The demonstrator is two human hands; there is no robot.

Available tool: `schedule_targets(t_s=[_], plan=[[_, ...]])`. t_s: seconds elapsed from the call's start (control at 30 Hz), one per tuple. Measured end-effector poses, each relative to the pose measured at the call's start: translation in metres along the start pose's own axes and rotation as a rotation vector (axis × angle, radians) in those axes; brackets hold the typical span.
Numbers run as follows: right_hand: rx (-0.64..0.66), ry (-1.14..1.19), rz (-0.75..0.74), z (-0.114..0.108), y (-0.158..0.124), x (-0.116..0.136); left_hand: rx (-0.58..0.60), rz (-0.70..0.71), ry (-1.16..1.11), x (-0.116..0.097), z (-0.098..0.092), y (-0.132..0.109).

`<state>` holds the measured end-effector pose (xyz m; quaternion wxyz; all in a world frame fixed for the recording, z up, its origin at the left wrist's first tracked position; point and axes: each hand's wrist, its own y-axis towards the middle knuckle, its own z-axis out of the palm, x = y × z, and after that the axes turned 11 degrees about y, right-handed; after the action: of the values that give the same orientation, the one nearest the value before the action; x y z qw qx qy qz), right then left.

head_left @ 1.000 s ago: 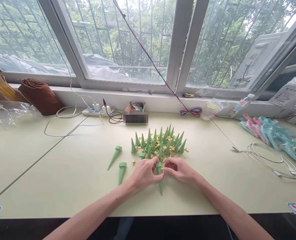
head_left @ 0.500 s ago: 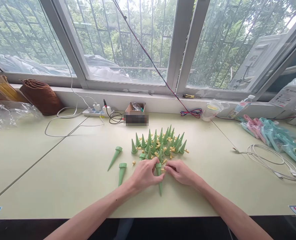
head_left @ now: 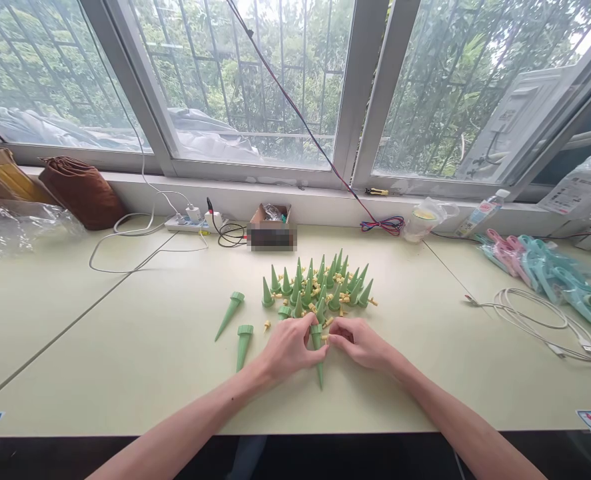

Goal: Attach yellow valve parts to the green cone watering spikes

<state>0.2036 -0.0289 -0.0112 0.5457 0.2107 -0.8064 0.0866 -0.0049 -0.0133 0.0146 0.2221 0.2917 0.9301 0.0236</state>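
My left hand (head_left: 289, 347) is closed round a green cone-shaped spike (head_left: 319, 360), its tip pointing toward me above the pale table (head_left: 125, 347). My right hand (head_left: 362, 343) pinches a small yellow piece (head_left: 326, 339) against the spike's wide end. Just beyond my hands stands a cluster of several upright green cones (head_left: 320, 288) with small yellow pieces scattered among them. Two more green spikes lie flat to the left, one (head_left: 229, 315) and another (head_left: 243, 345).
A power strip (head_left: 188, 223) with cables, a small cardboard box (head_left: 271, 227) and a brown bag (head_left: 82, 192) sit along the window sill. White cables (head_left: 535, 319) and pink and blue plastic items (head_left: 550, 273) lie at the right.
Hardly anything differs; my right hand has shifted a little at the spike's wide end, and both hands stay on the spike.
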Motion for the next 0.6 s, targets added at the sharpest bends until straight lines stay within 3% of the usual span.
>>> schedule_targets(t_s=[0.3, 0.6], plan=[[-0.003, -0.098, -0.060, 0.0018, 0.0001, 0.0020, 0.004, 0.004, -0.018, -0.0012, -0.0012, -0.0001], [0.003, 0.035, 0.025, -0.0019, -0.0010, 0.0015, 0.009, -0.008, -0.031, 0.0030, 0.0020, -0.0001]])
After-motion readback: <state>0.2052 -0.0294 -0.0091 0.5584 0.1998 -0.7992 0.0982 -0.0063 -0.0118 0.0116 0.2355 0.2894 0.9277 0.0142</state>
